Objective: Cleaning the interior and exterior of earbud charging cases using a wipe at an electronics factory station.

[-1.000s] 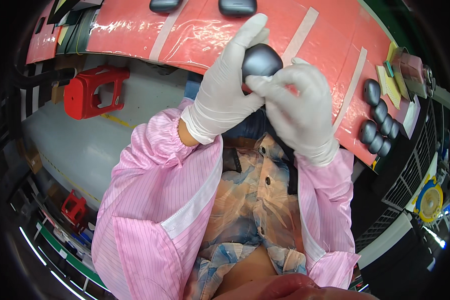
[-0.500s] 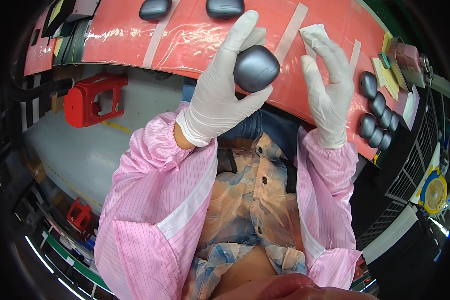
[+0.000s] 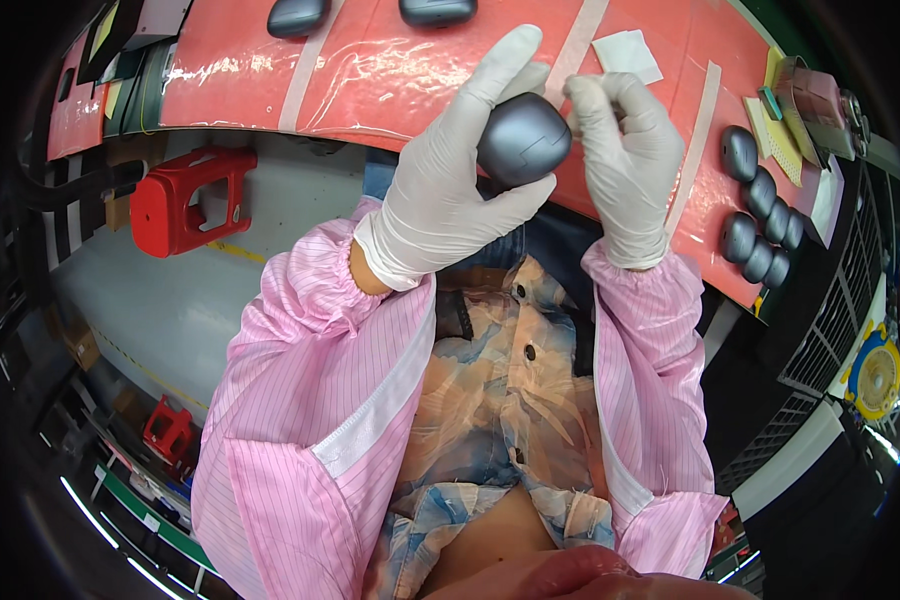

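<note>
My left hand [image 3: 432, 195], in a white glove, grips a dark grey, rounded earbud charging case [image 3: 525, 142] between thumb and fingers, its seam facing up. The case is held above the near edge of the red mat [image 3: 390, 80]. Just right of it is my right hand [image 3: 630, 165], also gloved, with thumb and fingers bent together close to the case's right side. Whether anything small is between those fingertips cannot be made out. A white square wipe [image 3: 627, 57] lies on the mat beyond the right hand.
Two similar cases, one at the far left [image 3: 298, 16] and another [image 3: 437, 10] beside it, rest on the mat. Several more cases [image 3: 760, 192] cluster at the right. Beyond them stands a tape dispenser [image 3: 815, 110] with yellow pads. A red stool [image 3: 165, 210] stands on the floor at left.
My right hand has let go of the white wipe, which now lies on the mat. That hand has moved left to the case, its fingers closing. The left hand has shifted slightly right with the case.
</note>
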